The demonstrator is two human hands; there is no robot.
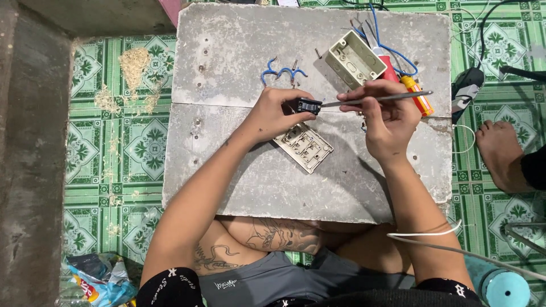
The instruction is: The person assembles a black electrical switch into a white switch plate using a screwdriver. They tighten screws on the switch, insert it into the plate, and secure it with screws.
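The left hand pinches a small black switch module above the grey board — just over the white switch frame. The right hand, closed around a thin screwdriver, sets its tip against the module — apparently working a terminal screw, which calls for steady alignment.

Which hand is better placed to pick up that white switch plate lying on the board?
Probably left. The left hand pinches a small black part directly above the white switch plate, almost touching it. The right hand grips a screwdriver and sits farther to the side.
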